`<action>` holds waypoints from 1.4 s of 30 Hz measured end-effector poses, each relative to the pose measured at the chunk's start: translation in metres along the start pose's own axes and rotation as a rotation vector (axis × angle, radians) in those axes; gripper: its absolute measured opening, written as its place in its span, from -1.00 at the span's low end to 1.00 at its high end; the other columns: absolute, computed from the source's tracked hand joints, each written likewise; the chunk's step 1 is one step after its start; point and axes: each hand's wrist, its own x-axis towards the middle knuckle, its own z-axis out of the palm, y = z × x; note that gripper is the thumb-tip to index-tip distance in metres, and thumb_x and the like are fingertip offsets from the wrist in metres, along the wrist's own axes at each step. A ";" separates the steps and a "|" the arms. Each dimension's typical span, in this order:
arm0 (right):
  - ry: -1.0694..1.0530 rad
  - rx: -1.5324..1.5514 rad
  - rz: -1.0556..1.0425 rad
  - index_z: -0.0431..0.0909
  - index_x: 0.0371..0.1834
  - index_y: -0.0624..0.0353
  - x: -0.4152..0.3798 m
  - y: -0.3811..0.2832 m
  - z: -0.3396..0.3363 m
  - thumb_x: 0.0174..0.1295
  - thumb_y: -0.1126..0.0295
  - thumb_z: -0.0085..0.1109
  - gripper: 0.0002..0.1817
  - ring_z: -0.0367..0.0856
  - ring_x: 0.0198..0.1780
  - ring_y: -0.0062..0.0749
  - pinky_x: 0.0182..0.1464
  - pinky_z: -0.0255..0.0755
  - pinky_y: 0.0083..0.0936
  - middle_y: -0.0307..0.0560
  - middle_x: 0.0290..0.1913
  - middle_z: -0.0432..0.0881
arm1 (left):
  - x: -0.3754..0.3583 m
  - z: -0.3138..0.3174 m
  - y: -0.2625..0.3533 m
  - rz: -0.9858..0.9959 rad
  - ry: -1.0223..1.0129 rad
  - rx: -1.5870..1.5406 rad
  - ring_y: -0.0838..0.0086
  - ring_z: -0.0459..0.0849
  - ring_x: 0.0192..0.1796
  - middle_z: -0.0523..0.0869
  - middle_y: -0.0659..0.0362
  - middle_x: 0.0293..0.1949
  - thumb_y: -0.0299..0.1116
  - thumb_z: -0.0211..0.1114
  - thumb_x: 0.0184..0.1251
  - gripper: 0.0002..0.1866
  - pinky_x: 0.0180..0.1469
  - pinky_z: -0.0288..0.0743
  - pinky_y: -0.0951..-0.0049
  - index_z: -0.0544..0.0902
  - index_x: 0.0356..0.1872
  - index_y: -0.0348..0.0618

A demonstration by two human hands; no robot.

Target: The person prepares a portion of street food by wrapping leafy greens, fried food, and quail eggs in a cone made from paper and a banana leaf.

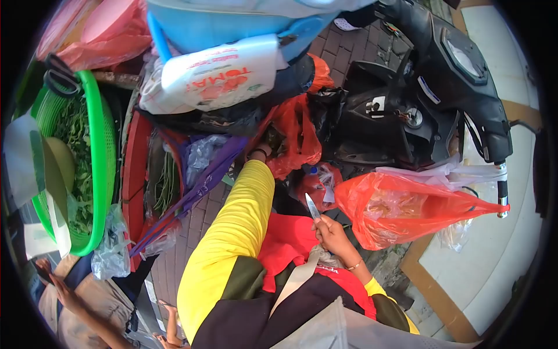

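Observation:
A small knife point(313, 205) with a silver blade points upward from my right hand point(334, 237), whose fingers are wrapped round its handle in front of my chest. My left arm, in a yellow sleeve, stretches forward to a red plastic bag point(301, 131). Only the wrist and part of my left hand point(264, 151) show at the bag's opening; its fingers are hidden inside. Just right of the knife, an orange-red plastic bag point(372, 224) hangs from a handlebar, with clear-wrapped contents visible. A smaller red bag point(325, 183) sits between the two.
A parked scooter point(433, 87) fills the upper right. On the left stands a green basket point(99, 157) of leafy greens, beside a red-edged crate point(133, 186). A white printed plastic sack point(226, 72) lies ahead. At lower left, another person's hand point(67, 295) shows.

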 end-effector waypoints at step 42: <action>-0.279 -0.951 -1.365 0.54 -0.03 0.35 -0.022 -0.431 0.349 0.26 0.12 0.12 -0.54 0.61 -0.06 -0.06 -0.02 0.47 -0.32 0.19 -0.11 0.61 | -0.581 -0.335 -0.173 -0.163 0.826 -0.958 0.18 0.50 0.20 0.55 -0.14 0.12 0.23 -0.14 0.41 -0.27 0.22 0.28 0.35 0.39 0.25 -0.27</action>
